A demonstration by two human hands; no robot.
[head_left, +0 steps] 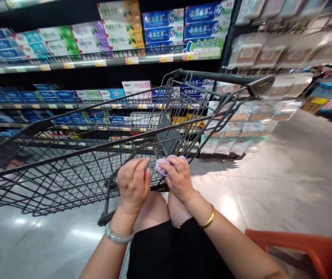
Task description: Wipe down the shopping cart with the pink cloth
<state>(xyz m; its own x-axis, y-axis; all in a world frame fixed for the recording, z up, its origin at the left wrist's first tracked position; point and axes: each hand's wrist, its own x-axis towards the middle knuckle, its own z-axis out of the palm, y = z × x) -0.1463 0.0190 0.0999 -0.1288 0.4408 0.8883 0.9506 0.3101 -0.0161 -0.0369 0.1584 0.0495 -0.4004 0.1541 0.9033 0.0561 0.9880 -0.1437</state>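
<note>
Crumpled in my right hand (179, 176) is a pale purple cloth (161, 166), with the fingers closed around it. My left hand (133, 181) is beside it, its fingers curled and its thumb along them; whether they hold a wire or anything else is hidden. Both hands are above my knees, in front of the side of a dark wire shopping cart (67, 174). The cart's handle (221, 77) is at the upper right, and its basket stretches away to the left.
Behind the cart, shelves (90, 62) carry rows of boxed goods. Hanging packets (273, 50) fill a rack on the right. An orange plastic stool (296, 240) stands at lower right on the grey tiled floor (288, 186). Part of another person (0, 151) shows at the left edge.
</note>
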